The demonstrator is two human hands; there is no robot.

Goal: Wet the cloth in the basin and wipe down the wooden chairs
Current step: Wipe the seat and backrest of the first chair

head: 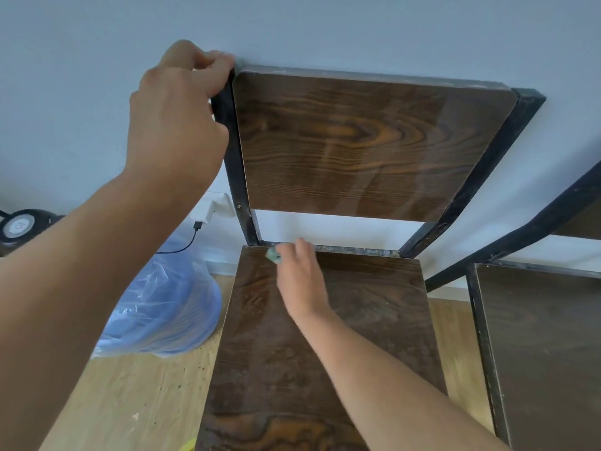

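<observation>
The chair [325, 288] is steadied by the left hand [175, 115], whose grip is closed around the top left corner of the black metal frame [235, 164], beside the wooden backrest [357, 144]. This hold is judged to keep the chair from shifting against the wall while pressure is applied lower down. The right hand [300, 278] is laid on the wooden seat [309, 369] near its rear left corner, just in front of the rear rail. The cloth [273, 254], a small greenish wad, is pinched under the fingertips of that hand, the grip being clamped on it so that only a corner shows. The cloth is pressed to the seat surface, so the wiping step is judged to be under way at the back edge of the seat. No basin can be identified with certainty. A second chair [536, 336] stands just beside the first, at the right, and is not being touched. A blue plastic bag [162, 304] lies on the floor [130, 402] at the left.
</observation>
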